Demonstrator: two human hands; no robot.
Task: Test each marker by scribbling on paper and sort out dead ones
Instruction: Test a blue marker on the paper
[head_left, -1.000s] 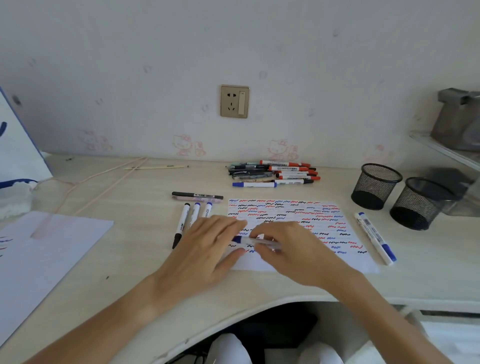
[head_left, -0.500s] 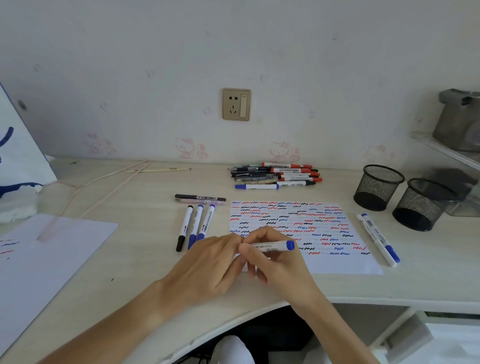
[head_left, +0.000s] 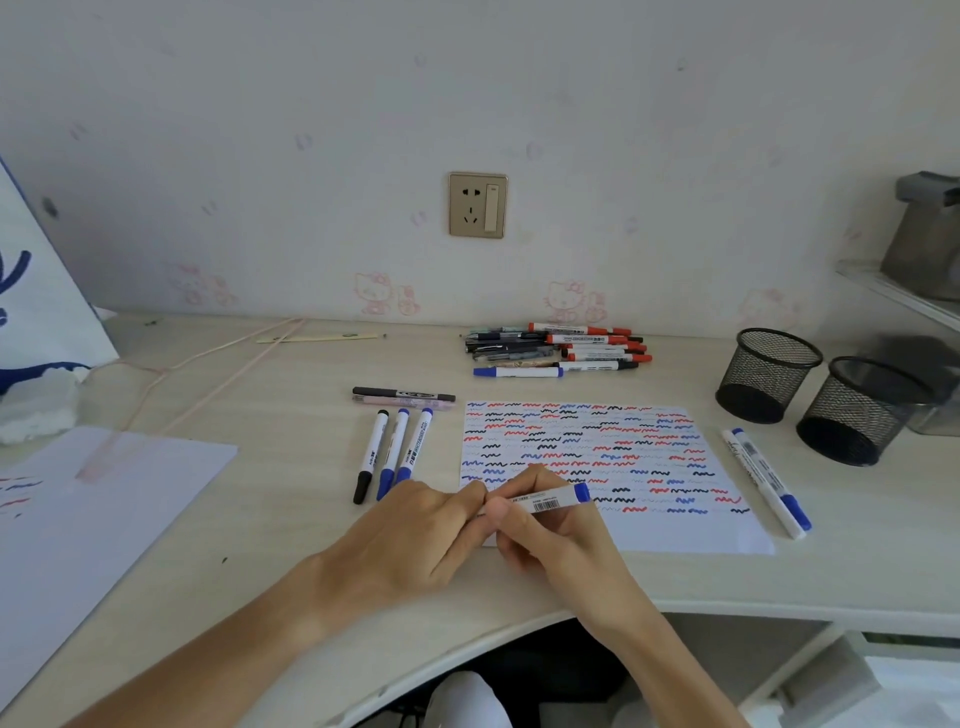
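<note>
I am seeing the left hand (head_left: 410, 540) curling its fingers around the hidden end of a blue-capped marker (head_left: 550, 500), while the right hand (head_left: 550, 540) is pinching its barrel above the scribbled paper's (head_left: 675, 525) near-left corner.

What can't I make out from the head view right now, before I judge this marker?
- Cap end of the held marker: covered by the left hand and right hand; whether it is capped is unclear.
- Print on the marker pile: too small.
- Insides of the mesh cups: too dark.
- Sheet at left: cut off by the frame edge.
</note>
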